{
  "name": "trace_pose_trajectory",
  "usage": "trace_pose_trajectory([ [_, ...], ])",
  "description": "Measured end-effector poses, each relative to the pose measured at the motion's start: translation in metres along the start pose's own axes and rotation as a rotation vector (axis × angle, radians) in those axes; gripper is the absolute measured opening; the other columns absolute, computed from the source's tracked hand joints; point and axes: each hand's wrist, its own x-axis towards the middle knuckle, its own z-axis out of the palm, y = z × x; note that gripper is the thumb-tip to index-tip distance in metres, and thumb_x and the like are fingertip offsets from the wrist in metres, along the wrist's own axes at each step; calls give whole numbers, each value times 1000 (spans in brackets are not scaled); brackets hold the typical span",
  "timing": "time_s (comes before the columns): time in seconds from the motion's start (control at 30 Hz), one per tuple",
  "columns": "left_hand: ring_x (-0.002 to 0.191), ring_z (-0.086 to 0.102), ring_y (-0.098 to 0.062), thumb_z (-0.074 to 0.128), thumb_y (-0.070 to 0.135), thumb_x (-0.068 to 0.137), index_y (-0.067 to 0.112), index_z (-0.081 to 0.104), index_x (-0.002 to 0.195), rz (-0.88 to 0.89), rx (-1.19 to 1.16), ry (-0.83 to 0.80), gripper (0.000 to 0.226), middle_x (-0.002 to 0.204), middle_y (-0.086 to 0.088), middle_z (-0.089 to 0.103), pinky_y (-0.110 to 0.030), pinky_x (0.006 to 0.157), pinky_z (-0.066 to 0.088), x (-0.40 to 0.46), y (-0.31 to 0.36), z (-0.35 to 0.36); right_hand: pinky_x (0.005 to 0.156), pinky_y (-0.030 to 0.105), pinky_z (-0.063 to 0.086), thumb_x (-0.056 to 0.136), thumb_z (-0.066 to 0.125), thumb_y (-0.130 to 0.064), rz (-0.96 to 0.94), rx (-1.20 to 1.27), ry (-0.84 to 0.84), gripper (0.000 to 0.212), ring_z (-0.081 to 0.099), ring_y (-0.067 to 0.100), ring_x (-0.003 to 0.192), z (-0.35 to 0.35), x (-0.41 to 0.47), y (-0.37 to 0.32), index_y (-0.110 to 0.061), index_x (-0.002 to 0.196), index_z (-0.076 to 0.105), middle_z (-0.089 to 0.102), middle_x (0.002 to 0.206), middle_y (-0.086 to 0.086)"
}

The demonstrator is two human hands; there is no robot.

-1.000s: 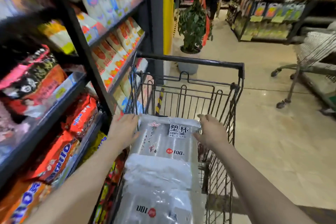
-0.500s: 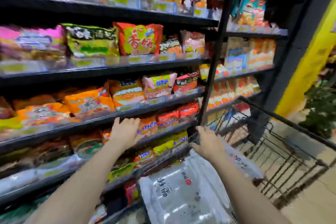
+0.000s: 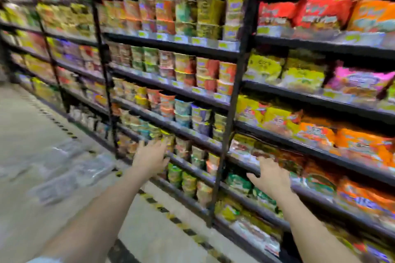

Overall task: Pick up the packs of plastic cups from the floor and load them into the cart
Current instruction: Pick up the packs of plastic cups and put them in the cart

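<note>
**Several cup packs were left on the floor, both your hands empty**

Several clear packs of plastic cups [image 3: 70, 174] lay on the floor [image 3: 27, 126] at lower left, near the foot of the shelving [image 3: 241, 70] w/ its striped edge tape; blur hid the exact count. Judging by the look, they were light, thin film over stacked cups: soft and slick outside, stiff-ish along the stack, and liable to crush if squeezed hard. Best hold was prob. both palms on the two long sides, or one hand per end, w/ no pinching of loose film, which could slip or tear.

Your left hand [image 3: 152, 157] hung palm-down w/ fingers spread, holding nothing, out in front of the low shelf of cup noodles [image 3: 183, 113]. Your right hand [image 3: 270, 174] was likewise spread and empty, over the lower shelf edge; contact w/ it couldn't be told. Both forearms reached forward, the packs well to the left of both hands. No cart in view.
</note>
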Motion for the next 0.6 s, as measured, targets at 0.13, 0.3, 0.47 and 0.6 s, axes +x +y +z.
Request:
trace_pose_trajectory([
  [0.13, 127, 44, -30, 40, 38, 94, 16, 20, 144, -288, -80, -76, 59, 140, -11, 45, -43, 106, 34, -95, -152, -3, 91, 39, 48, 87, 49, -52, -178, 77, -43, 52, 53, 25, 118, 18, -16, -140, -18, 125, 44, 54, 127, 6],
  [0.3, 127, 46, -29, 39, 45, 92, 18, 22, 143, -553, 14, -120, 60, 141, -5, 46, -43, 105, 32, -203, -274, 16, 88, 37, 47, 88, 47, -53, -443, 104, -106, 53, 53, 25, 118, 38, -46, -304, -19, 128, 42, 52, 129, 5],
  [0.47, 126, 47, -23, 40, 44, 92, 18, 25, 142, -749, -21, -160, 59, 137, -1, 50, -42, 105, 30, -263, -352, 53, 98, 38, 42, 88, 48, -49, -635, 133, -196, 56, 48, 22, 125, 66, -57, -435, -19, 134, 39, 49, 134, 2],
  [0.6, 120, 52, -22, 43, 43, 91, 19, 31, 137, -828, -35, -181, 53, 131, 0, 55, -42, 102, 33, -260, -419, 83, 94, 35, 43, 89, 47, -51, -731, 147, -245, 59, 47, 20, 126, 95, -31, -520, -19, 138, 36, 47, 138, 2],
])
